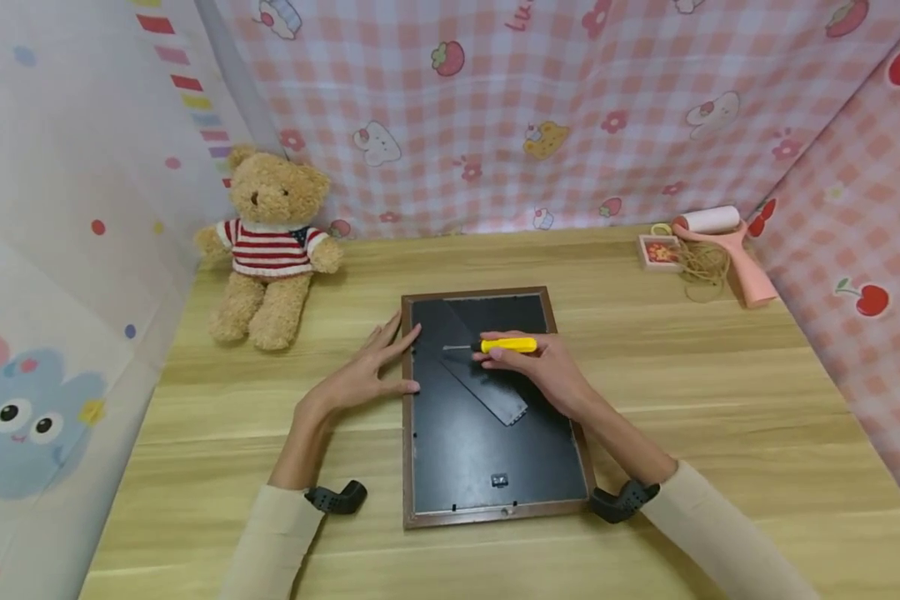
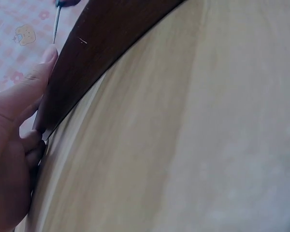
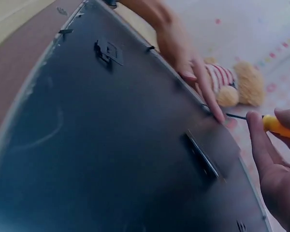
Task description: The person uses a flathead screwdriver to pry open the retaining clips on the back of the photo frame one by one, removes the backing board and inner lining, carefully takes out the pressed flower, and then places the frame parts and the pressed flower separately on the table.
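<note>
A: How does the frame (image 1: 476, 458) look?
B: It lies face down on the table (image 1: 720, 417), straight ahead at twelve o'clock from the person. The rim (image 1: 408, 450) is brown, the backing (image 1: 450, 483) black and slightly glossy.
A: Anything fixed to it?
B: A dark stand (image 1: 497, 398) slants across the middle, its lower end toward four o'clock. A small hanger (image 1: 500, 481) sits at six o'clock, and little dark tabs (image 1: 453, 507) dot the inner edge.
A: And the left hand (image 1: 363, 368)?
B: At the frame's ten o'clock side, spread wide. Thumb and forefinger reach onto the rim; the other fingers lie along its outer edge.
A: The right hand (image 1: 551, 371)?
B: Over the frame at two o'clock, thumb and fingers pinching a screwdriver (image 1: 512, 344) by its yellow handle. The shaft (image 1: 457, 347) points to nine o'clock, and the right wrist view shows it raised off the backing.
A: What's nearby?
B: A bear (image 1: 273, 250) in a striped jumper, out at ten o'clock.
</note>
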Available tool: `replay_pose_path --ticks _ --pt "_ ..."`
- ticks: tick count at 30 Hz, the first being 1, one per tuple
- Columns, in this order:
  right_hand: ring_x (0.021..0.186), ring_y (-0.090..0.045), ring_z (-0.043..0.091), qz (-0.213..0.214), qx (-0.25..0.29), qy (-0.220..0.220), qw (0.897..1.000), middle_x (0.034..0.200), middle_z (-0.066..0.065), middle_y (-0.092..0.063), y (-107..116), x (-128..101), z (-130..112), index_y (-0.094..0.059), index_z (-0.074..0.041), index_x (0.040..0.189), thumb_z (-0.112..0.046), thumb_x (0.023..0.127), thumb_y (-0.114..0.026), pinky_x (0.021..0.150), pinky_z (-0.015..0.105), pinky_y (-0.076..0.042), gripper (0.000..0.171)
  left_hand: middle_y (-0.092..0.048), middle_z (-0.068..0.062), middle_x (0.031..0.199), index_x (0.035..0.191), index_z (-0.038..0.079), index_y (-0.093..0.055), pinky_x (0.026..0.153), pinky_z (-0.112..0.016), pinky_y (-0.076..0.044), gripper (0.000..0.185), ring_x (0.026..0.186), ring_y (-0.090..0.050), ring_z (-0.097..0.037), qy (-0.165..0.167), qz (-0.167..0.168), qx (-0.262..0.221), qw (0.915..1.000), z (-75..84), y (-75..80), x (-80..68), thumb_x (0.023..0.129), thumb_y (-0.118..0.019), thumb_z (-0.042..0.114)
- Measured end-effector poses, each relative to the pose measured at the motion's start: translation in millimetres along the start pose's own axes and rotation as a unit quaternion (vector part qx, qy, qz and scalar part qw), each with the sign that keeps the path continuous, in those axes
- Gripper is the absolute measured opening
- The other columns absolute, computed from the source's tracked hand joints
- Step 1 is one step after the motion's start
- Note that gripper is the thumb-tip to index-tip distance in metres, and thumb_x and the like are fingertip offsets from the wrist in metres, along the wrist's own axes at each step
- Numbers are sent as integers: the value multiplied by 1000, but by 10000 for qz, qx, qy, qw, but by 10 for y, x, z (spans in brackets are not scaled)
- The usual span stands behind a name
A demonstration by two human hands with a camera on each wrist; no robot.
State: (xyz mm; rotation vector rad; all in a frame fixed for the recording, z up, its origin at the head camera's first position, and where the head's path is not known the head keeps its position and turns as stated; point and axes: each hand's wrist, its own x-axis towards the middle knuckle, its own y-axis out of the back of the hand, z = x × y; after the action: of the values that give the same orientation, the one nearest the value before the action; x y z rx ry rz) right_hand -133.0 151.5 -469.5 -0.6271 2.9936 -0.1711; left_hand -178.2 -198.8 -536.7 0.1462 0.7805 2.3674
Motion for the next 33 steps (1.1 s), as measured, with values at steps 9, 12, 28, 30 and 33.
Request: replay_pose_path --ticks 9,12,28,30,33 --pt "112 -81 25 -110 -180 -183 9996 135 31 -73 -237 272 64 -65 12 143 -1 107 -68 99 38 -64 38 12 2 185 174 47 -22 137 -66 4 98 170 16 -35 -148 30 68 9999 2 -14 12 95 -76 68" --pt "111 -82 24 -85 -201 -235 9995 134 30 -74 -271 319 68 -66 11 142 0 107 -69 99 37 -65 38 11 -4 185 175 39 -22 137 -63 5 99 171 14 -35 -201 1 125 9997 71 0 -2 97 -76 66" --pt "106 -83 24 -370 -1298 248 9905 118 21 -82 -346 509 23 -73 9 134 -6 107 -71 98 33 -65 31 10 -13 184 178 29 -18 139 -56 8 103 172 11 -32 -609 -96 444 9971 79 50 -37 98 -72 67" --pt "105 -83 25 -364 -1563 390 9863 115 19 -83 -360 539 9 -74 9 131 -7 106 -72 97 32 -65 30 11 -14 184 178 29 -18 138 -56 8 103 172 11 -32 -677 -94 480 9965 64 42 -35 98 -71 66" --pt "102 -84 26 -348 -1960 585 9782 111 17 -84 -380 570 -22 -76 8 129 -8 106 -73 96 32 -66 28 11 -15 184 178 29 -18 138 -57 8 102 172 10 -33 -715 -90 480 9962 58 24 -24 99 -71 65"
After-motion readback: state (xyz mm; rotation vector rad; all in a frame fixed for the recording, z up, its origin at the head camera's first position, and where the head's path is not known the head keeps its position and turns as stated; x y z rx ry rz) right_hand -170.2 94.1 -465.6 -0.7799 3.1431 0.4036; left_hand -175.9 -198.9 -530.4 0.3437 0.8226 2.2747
